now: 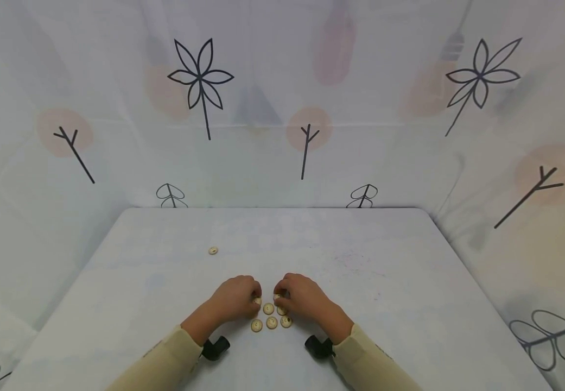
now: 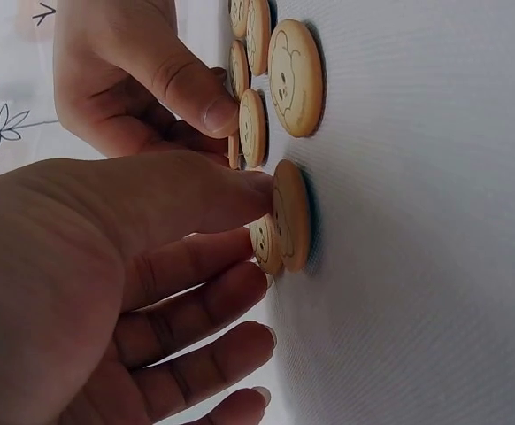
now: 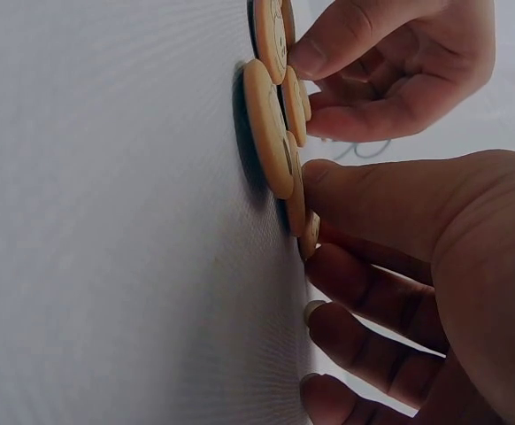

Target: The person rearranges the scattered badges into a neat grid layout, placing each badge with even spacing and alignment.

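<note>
Several small round wooden discs with faces drawn on them lie grouped on the white table. My left hand (image 1: 235, 297) pinches a disc (image 1: 257, 300) at the group's left side, its thumb and index finger at the disc's edges. Across from it, my right hand (image 1: 306, 296) pinches another disc (image 1: 277, 297) at the far right of the group. A disc (image 1: 268, 308) lies between the hands, and one (image 1: 282, 310) sits partly under the right fingers. Nearer me, a row holds a left disc (image 1: 256, 325), a middle disc (image 1: 272, 322) and a right disc (image 1: 286, 321).
One separate disc (image 1: 213, 250) lies farther back on the white table (image 1: 360, 244), left of centre. A patterned cloth (image 1: 262, 163) hangs behind and along both sides of the table. Black wrist devices (image 1: 216, 348) sit under both forearms.
</note>
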### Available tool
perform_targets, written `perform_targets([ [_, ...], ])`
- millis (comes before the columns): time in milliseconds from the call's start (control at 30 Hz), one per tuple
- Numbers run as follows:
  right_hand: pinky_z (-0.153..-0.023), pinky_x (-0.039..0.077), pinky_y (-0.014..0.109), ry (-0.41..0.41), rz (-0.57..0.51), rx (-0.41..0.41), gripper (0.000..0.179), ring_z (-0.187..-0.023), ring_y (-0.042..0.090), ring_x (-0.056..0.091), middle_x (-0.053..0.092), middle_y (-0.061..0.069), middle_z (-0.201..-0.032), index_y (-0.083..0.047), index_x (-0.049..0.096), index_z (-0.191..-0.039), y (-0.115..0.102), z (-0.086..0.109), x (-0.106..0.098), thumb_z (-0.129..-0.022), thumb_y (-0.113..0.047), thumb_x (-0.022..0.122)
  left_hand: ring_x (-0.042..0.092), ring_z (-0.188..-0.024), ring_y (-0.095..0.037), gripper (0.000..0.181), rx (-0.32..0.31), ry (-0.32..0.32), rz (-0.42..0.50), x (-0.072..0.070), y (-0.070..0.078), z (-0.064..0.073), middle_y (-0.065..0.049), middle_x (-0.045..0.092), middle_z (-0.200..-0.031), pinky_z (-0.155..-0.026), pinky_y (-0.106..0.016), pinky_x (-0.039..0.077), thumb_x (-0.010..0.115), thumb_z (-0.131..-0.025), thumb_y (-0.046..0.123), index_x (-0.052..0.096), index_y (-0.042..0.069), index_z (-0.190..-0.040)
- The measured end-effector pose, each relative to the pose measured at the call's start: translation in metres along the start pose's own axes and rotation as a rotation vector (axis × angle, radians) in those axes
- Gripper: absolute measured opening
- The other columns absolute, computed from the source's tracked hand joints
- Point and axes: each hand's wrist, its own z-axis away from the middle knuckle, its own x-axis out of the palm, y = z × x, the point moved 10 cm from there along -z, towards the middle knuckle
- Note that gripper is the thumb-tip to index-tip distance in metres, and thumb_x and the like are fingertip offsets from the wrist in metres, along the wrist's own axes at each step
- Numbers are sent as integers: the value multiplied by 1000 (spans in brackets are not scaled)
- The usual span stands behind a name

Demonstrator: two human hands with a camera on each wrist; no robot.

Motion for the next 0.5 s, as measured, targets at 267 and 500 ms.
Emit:
perform_targets([
  [267, -72, 48, 27, 11, -7, -15, 16, -80, 7, 56, 63, -7, -90, -15, 73, -99, -3, 1, -3, -87, -26, 71, 48, -66, -11, 8, 49, 39, -33, -2, 5, 0, 5, 59, -76, -61, -28, 44, 71, -77, 17, 69, 13, -83],
  [500, -71, 48, 27, 5, -5, -3, 17, -79, 7, 54, 63, -7, -90, -16, 73, -99, -1, 1, -2, -87, -28, 71, 48, -67, -11, 8, 52, 29, -19, -2, 4, 0, 6, 56, -76, -62, -28, 43, 71, -78, 19, 67, 14, -83],
])
